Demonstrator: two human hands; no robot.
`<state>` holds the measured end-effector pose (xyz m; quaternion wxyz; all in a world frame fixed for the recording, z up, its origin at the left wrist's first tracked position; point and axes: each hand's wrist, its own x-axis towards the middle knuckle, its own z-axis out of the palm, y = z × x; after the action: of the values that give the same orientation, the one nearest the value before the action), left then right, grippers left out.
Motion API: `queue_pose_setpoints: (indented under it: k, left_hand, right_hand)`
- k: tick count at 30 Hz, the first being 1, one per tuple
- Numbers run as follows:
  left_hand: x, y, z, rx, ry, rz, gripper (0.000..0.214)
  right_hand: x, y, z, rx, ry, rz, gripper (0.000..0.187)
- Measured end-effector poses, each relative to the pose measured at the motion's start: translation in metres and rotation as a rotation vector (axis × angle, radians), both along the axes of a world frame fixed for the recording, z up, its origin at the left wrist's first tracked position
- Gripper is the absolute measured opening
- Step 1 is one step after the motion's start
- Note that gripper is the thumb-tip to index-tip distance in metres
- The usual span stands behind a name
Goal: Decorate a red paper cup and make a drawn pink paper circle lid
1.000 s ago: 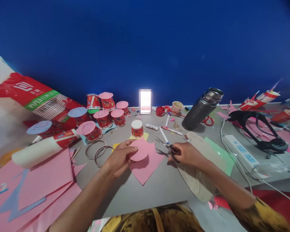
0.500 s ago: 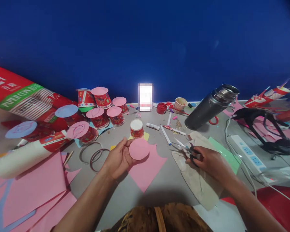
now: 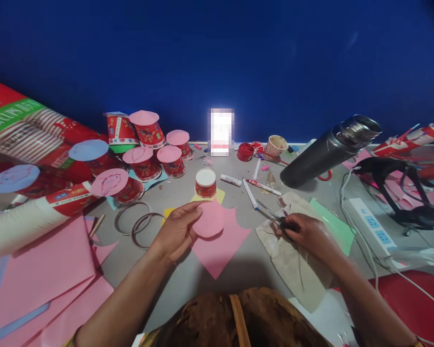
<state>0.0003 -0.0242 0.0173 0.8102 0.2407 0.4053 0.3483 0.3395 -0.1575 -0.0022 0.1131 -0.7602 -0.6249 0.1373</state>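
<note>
My left hand (image 3: 177, 229) pinches a pink paper circle (image 3: 209, 220) by its left edge, thumb on top. Under the circle, on the table, lies a pink sheet (image 3: 220, 255) with curved cut-outs along its upper edge. Just beyond stands a small red paper cup (image 3: 206, 185) with a white top, on a piece of yellow paper (image 3: 220, 195). My right hand (image 3: 305, 233) is closed on the dark handles of a pair of scissors (image 3: 269, 208), over a beige cloth (image 3: 304, 284). The scissor blades point away to the left.
Several red cups with paper discs (image 3: 144, 118) stand at the back left, near rings (image 3: 142, 230) and pink sheets (image 3: 47, 270). Markers (image 3: 250, 193), a glue stick (image 3: 230, 180), a dark flask (image 3: 318, 156) and a power strip (image 3: 372, 226) are around. A lit, blurred screen (image 3: 221, 131) stands by the blue wall.
My left hand has turned, and its thumb now lies over the circle's edge. My right hand still grips the scissors, with the blades shifted slightly. The whole view has moved a little.
</note>
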Motion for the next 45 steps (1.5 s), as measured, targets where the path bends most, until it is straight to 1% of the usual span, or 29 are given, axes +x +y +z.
queue_pose_setpoints:
  k: [5, 9, 11, 12, 14, 16, 18, 20, 22, 23, 24, 26, 27, 28, 29, 31, 33, 34, 37, 39, 42, 45]
  left_hand:
    - [0.003, 0.001, 0.001, 0.025, -0.007, 0.060, 0.023]
    - [0.004, 0.000, 0.000, 0.015, 0.011, 0.011, 0.024]
    - [0.004, -0.001, 0.000, 0.006, 0.010, 0.010, 0.025]
    - [0.004, -0.001, 0.001, 0.000, 0.005, 0.027, 0.026]
    - [0.004, -0.001, 0.002, -0.018, -0.006, 0.053, 0.029]
    - [0.003, 0.000, 0.001, -0.033, -0.014, 0.037, 0.034]
    - [0.002, 0.000, 0.000, -0.039, -0.015, 0.005, 0.039]
    - [0.002, 0.000, -0.002, -0.040, -0.011, -0.013, 0.044]
    - [0.003, -0.001, -0.003, -0.040, -0.009, -0.014, 0.046]
    - [0.003, -0.001, -0.003, -0.041, -0.010, -0.014, 0.047]
    - [0.004, -0.001, -0.003, -0.042, -0.009, -0.015, 0.048]
    - [0.006, -0.002, -0.002, -0.048, -0.005, -0.022, 0.049]
    - [0.007, -0.003, -0.001, -0.053, -0.001, -0.029, 0.049]
    - [0.007, -0.003, -0.001, -0.057, 0.003, -0.036, 0.050]
    - [0.008, -0.004, 0.000, -0.059, 0.006, -0.041, 0.050]
    - [0.009, -0.005, -0.002, -0.055, 0.002, -0.046, 0.049]
    - [0.009, -0.006, -0.004, -0.041, -0.012, -0.057, 0.047]
    - [0.009, -0.006, -0.005, -0.033, -0.017, -0.067, 0.046]
    - [0.009, -0.006, -0.008, -0.009, 0.001, -0.105, 0.050]
    - [0.008, -0.007, -0.009, 0.014, 0.023, -0.135, 0.053]
    - [0.007, -0.010, -0.008, 0.090, 0.045, -0.187, 0.055]
    - [0.006, -0.014, -0.006, 0.225, 0.152, -0.252, 0.064]
  right_hand:
    - [0.005, -0.001, -0.004, 0.039, 0.068, 0.009, 0.015]
    - [0.011, -0.005, -0.006, 0.029, 0.125, 0.063, 0.014]
    - [0.014, -0.005, -0.007, 0.012, 0.154, 0.096, 0.017]
    - [0.015, -0.005, -0.008, 0.006, 0.161, 0.094, 0.018]
    - [0.014, -0.004, -0.011, -0.007, 0.163, 0.045, 0.020]
    - [0.011, -0.004, -0.013, -0.022, 0.165, -0.014, 0.024]
    - [0.011, -0.004, -0.012, -0.047, 0.185, -0.024, 0.025]
    - [0.013, -0.005, -0.006, -0.087, 0.214, 0.017, 0.020]
    - [0.015, -0.006, 0.006, -0.126, 0.234, 0.085, 0.014]
    - [0.013, -0.005, 0.014, -0.131, 0.239, 0.122, 0.013]
    - [0.009, -0.003, 0.021, -0.100, 0.232, 0.145, 0.012]
    - [-0.007, 0.005, 0.036, 0.047, 0.204, 0.167, 0.013]
    - [-0.019, 0.012, 0.041, 0.081, 0.220, 0.203, 0.015]
    - [-0.033, 0.020, 0.044, 0.089, 0.254, 0.258, 0.021]
    - [-0.047, 0.029, 0.045, 0.107, 0.290, 0.342, 0.029]
    - [-0.074, 0.048, 0.040, 0.121, 0.301, 0.508, 0.043]
    - [-0.094, 0.066, 0.028, 0.138, 0.275, 0.631, 0.046]
    - [-0.100, 0.073, 0.022, 0.151, 0.284, 0.663, 0.045]
    - [-0.109, 0.087, 0.003, 0.265, 0.384, 0.729, 0.022]
    - [-0.110, 0.090, -0.004, 0.351, 0.491, 0.742, 0.012]
    - [-0.111, 0.089, -0.007, 0.411, 0.635, 0.668, 0.021]
    - [-0.113, 0.086, -0.007, 0.393, 0.676, 0.543, 0.030]
